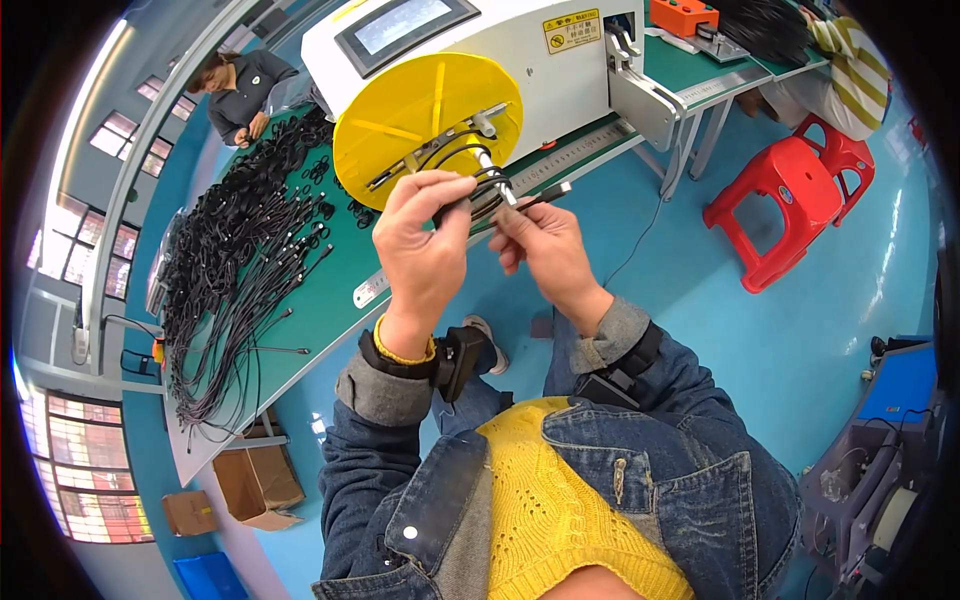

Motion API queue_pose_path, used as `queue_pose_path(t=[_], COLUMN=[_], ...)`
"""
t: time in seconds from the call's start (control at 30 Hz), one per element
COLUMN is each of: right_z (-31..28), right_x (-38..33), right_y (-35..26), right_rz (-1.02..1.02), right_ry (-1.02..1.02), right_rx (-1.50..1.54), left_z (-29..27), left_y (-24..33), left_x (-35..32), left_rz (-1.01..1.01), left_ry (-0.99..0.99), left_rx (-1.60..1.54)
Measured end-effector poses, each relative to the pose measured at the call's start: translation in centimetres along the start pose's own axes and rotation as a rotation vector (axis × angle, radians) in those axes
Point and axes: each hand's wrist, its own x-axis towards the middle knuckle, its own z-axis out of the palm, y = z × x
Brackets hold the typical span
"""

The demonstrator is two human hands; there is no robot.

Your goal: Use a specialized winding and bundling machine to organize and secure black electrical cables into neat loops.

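Observation:
A white winding machine (pixel 535 85) with a round yellow disc (pixel 385 120) on its side stands in front of me. Black cable (pixel 488 182) loops around the metal pegs at the disc's middle. My left hand (pixel 425 240) is closed on this cable, with thumb and fingertips at the left of the loops. On the right of the loops, my right hand (pixel 552 255) pinches the cable close to its end. A connector end (pixel 556 190) sticks out past the right fingers. My fingers partly hide the cable between both hands.
Many black cables (pixel 235 250) lie heaped on the green table (pixel 335 285) at left, where another person (pixel 250 90) sits. A metal ruler (pixel 570 150) runs along the table edge. Red stools (pixel 775 195) stand at right, near a striped sleeve. Cardboard boxes (pixel 255 480) rest below.

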Motion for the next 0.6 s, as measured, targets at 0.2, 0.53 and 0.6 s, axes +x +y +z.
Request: queue_pose_path(t=[0.2,0.53,0.6], right_z=[-1.2,-0.7,-0.9], right_x=[0.9,1.6,1.8], right_y=[-1.4,-3.1,-3.6], right_rz=[-0.037,-0.13,-0.159], right_ry=[0.068,0.057,0.013], right_rx=[-0.06,-0.215,-0.296], left_z=[-0.6,-0.9,-1.3], left_y=[-1.2,-1.4,-2.0], left_x=[-1.9,-2.8,-2.9], left_rz=[0.113,-0.009,0.074], left_ry=[-0.005,0.088,0.054], left_rx=[0.074,-0.126,-0.067])
